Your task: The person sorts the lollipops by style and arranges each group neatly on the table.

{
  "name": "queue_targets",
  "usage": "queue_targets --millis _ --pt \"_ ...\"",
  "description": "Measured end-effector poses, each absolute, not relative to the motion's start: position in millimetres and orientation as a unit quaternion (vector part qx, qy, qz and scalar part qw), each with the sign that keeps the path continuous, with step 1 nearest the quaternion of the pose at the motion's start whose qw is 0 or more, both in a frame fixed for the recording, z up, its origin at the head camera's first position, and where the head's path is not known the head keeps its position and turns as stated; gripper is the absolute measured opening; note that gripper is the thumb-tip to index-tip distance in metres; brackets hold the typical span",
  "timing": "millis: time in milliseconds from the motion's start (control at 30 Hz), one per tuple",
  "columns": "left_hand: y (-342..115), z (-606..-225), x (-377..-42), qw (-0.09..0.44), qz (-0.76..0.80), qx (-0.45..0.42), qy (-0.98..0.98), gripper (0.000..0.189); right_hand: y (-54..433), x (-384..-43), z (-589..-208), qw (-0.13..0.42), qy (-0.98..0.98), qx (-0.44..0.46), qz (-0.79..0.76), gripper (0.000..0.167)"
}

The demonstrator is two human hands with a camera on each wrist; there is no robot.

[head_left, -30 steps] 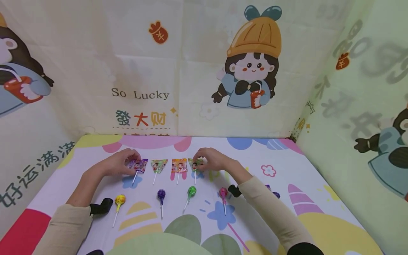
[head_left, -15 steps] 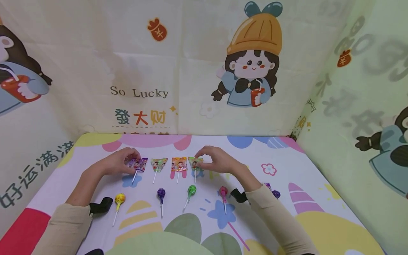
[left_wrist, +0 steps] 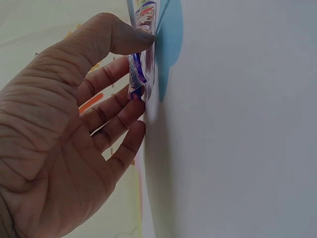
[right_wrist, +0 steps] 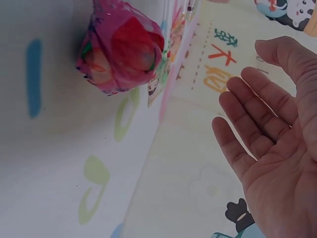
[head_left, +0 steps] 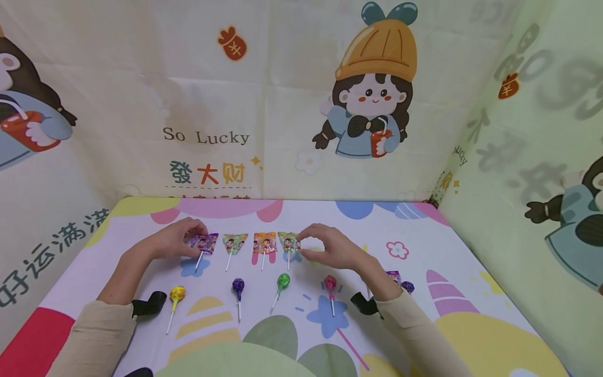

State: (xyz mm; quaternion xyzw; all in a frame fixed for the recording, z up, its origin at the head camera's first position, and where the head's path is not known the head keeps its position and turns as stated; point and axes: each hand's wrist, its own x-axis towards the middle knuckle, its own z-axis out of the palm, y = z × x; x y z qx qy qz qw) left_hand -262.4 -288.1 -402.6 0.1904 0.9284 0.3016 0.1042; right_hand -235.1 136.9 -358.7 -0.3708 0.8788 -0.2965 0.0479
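Observation:
My left hand holds the edge of a flat lollipop in a purple wrapper at the left end of the back row. In the left wrist view, the thumb lies on one face of that wrapper, with fingers behind it. Farther right in the row lie a green-wrapped lollipop, an orange-wrapped one and a second green-wrapped lollipop. Just beside this last one is my right hand, thumb and fingers apart. The right wrist view shows that palm with nothing in it.
A front row holds round lollipops: yellow, purple, green and pink. By the right sleeve lie a purple wrapper and another round purple lollipop. A printed curtain stands behind the patterned table.
My right hand has let go of the green-wrapped lollipop at the row's right end and moved a little to the right. The left hand stays at the purple-wrapped lollipop.

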Motion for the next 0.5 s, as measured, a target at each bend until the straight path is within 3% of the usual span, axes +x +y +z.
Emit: queue_targets --millis 500 --pt "-287.4 -399.7 -260.4 0.106 0.303 0.191 0.928 0.048 149.9 -210.7 -358.9 0.064 0.88 -0.379 -0.277 0.037"
